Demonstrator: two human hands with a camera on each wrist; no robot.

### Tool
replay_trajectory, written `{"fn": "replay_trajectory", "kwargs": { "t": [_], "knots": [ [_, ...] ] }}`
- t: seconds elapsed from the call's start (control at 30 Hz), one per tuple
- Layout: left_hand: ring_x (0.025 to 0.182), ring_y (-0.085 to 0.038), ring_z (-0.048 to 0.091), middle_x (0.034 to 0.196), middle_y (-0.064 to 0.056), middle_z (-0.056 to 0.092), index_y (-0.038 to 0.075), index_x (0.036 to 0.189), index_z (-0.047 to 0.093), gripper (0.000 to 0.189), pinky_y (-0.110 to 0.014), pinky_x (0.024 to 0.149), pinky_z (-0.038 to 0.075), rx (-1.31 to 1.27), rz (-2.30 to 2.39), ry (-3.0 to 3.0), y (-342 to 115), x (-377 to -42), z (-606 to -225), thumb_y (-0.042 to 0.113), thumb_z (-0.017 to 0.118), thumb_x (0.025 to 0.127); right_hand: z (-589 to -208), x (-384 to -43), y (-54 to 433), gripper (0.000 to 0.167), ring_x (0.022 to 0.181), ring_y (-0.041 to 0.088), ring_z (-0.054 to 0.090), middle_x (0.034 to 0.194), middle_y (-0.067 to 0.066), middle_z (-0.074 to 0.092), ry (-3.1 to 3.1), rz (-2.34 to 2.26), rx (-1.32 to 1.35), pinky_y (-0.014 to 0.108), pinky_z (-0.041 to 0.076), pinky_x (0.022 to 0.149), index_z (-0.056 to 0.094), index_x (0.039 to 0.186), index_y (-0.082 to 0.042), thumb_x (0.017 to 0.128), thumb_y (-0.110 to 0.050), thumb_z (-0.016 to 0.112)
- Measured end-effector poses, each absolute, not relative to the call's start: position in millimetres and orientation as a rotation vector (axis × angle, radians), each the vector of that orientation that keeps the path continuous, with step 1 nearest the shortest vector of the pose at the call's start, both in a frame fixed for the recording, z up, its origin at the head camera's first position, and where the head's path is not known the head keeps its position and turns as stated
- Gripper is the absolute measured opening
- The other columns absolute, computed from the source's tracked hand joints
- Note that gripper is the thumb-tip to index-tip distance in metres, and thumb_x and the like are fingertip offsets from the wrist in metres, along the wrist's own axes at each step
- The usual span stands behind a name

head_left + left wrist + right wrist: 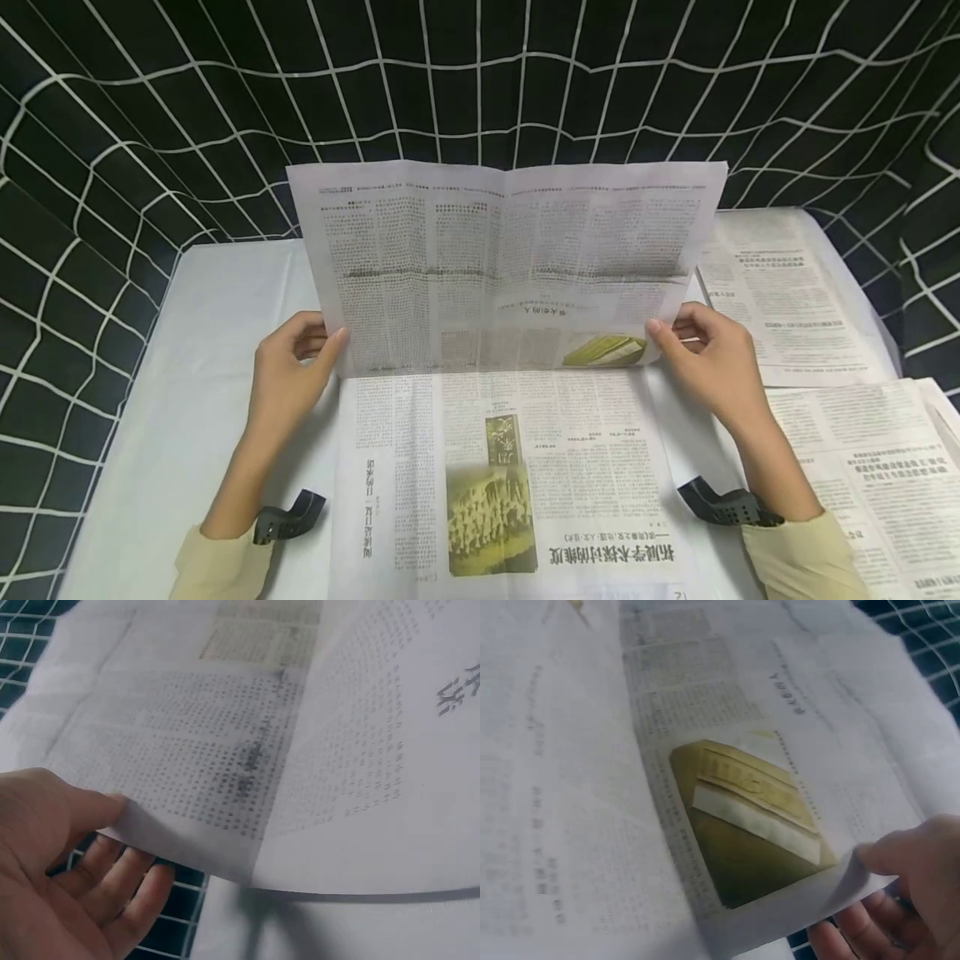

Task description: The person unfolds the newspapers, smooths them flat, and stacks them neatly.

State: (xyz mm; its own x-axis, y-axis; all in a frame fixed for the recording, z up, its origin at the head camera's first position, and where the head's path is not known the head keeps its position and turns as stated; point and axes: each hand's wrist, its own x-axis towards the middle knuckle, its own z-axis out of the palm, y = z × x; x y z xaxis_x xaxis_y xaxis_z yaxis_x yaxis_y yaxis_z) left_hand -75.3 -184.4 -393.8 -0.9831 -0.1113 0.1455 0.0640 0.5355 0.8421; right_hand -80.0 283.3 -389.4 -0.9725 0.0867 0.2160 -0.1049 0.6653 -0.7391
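Observation:
A newspaper sheet point(465, 250) stands raised in front of me, its far half tilted up and its near half lying flat toward me. At its left edge my left hand point(292, 375) pinches the paper, thumb on the near face and fingers behind. The right edge is pinched the same way by my right hand point(712, 358). In the left wrist view the thumb of the left hand point(67, 862) presses the sheet's margin. Beside a brownish printed photo point(750, 825), the right hand point(907, 892) grips the margin in the right wrist view.
More newspapers point(795, 308) lie on the right side of the white-covered table point(217, 317). A black cloth with a white grid point(480, 92) hangs behind and around the table. Each wrist wears a black strap mount point(288, 518).

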Motion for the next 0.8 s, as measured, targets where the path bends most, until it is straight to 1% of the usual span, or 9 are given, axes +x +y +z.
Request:
{"fn": "replay_trajectory", "kwargs": {
  "t": [0.13, 0.23, 0.3, 0.4, 0.5, 0.57, 0.6, 0.73, 0.8],
  "knots": [
    [0.098, -0.028, 0.079, 0.117, -0.019, 0.077, 0.001, 0.127, 0.069, 0.029, -0.01, 0.074, 0.057, 0.07, -1.484, -2.612, -184, -80, -401, 0.015, 0.071, 0.102, -394, -89, 283, 0.027, 0.072, -0.013, 0.06, 0.083, -0.013, 0.072, -2.629, 1.206, -0.019, 0.004, 0.049, 0.069, 0.074, 0.106, 0.004, 0.098, -0.021, 0.077],
    [0.101, -0.034, 0.079, 0.119, -0.02, 0.077, 0.0, 0.131, 0.068, 0.033, -0.01, 0.074, 0.057, 0.086, -1.493, -2.633, -183, -83, -407, 0.015, 0.071, 0.102, -398, -92, 283, 0.027, 0.07, -0.013, 0.06, 0.08, -0.027, 0.066, -2.615, 1.22, -0.037, 0.006, 0.047, 0.069, 0.075, 0.108, 0.005, 0.098, -0.021, 0.076],
    [0.1, -0.034, 0.079, 0.12, -0.02, 0.076, 0.0, 0.133, 0.068, 0.034, -0.01, 0.073, 0.056, 0.09, -1.472, -2.655, -182, -85, -409, 0.014, 0.071, 0.102, -400, -92, 285, 0.029, 0.071, -0.013, 0.06, 0.08, -0.031, 0.064, -2.622, 1.239, -0.047, 0.005, 0.047, 0.069, 0.074, 0.111, 0.006, 0.099, -0.021, 0.074],
    [0.1, -0.035, 0.079, 0.121, -0.022, 0.076, 0.0, 0.135, 0.067, 0.036, -0.009, 0.073, 0.054, 0.08, -1.458, -2.676, -179, -85, -413, 0.012, 0.071, 0.101, -402, -91, 287, 0.031, 0.071, -0.011, 0.06, 0.083, -0.025, 0.066, -2.672, 1.281, -0.074, 0.007, 0.049, 0.066, 0.072, 0.117, 0.007, 0.101, -0.02, 0.072],
    [0.098, -0.037, 0.079, 0.121, -0.024, 0.075, -0.001, 0.137, 0.066, 0.038, -0.011, 0.071, 0.054, 0.06, -1.424, -2.696, -177, -86, -416, 0.009, 0.071, 0.1, -403, -90, 288, 0.041, 0.073, -0.008, 0.06, 0.096, 0.0, 0.075, -2.784, 1.287, -0.111, 0.011, 0.049, 0.064, 0.069, 0.127, 0.005, 0.102, -0.027, 0.07],
    [0.098, -0.037, 0.079, 0.121, -0.024, 0.075, -0.001, 0.139, 0.064, 0.041, -0.016, 0.07, 0.059, 0.055, -1.4, -2.713, -175, -86, -419, 0.008, 0.07, 0.1, -403, -89, 289, 0.05, 0.076, -0.007, 0.059, 0.109, 0.016, 0.073, -2.857, 1.287, -0.14, 0.013, 0.049, 0.064, 0.065, 0.135, 0.004, 0.103, -0.033, 0.07],
    [0.098, -0.038, 0.079, 0.122, -0.025, 0.075, -0.001, 0.14, 0.064, 0.042, -0.02, 0.069, 0.061, 0.054, -1.39, -2.724, -175, -86, -420, 0.008, 0.07, 0.1, -403, -89, 290, 0.054, 0.079, -0.008, 0.059, 0.114, 0.02, 0.072, -2.89, 1.287, -0.152, 0.012, 0.049, 0.066, 0.062, 0.139, 0.004, 0.103, -0.036, 0.069],
    [0.1, -0.038, 0.079, 0.125, -0.026, 0.074, -0.002, 0.146, 0.059, 0.048, -0.042, 0.078, 0.067, 0.041, -1.381, -2.78, -175, -86, -423, 0.009, 0.069, 0.1, -405, -89, 294, 0.065, 0.084, -0.008, 0.062, 0.117, 0.018, 0.069, -2.966, 1.347, -0.158, 0.012, 0.05, 0.073, 0.053, 0.149, 0.002, 0.102, -0.039, 0.07],
    [0.1, -0.039, 0.08, 0.127, -0.028, 0.073, -0.003, 0.149, 0.055, 0.053, -0.046, 0.08, 0.067, 0.029, -1.403, -2.811, -175, -86, -424, 0.009, 0.07, 0.099, -406, -90, 296, 0.069, 0.086, -0.006, 0.064, 0.116, 0.016, 0.069, -3.017, 1.378, -0.122, 0.012, 0.051, 0.075, 0.047, 0.154, 0.002, 0.102, -0.036, 0.071]
  ]
}}
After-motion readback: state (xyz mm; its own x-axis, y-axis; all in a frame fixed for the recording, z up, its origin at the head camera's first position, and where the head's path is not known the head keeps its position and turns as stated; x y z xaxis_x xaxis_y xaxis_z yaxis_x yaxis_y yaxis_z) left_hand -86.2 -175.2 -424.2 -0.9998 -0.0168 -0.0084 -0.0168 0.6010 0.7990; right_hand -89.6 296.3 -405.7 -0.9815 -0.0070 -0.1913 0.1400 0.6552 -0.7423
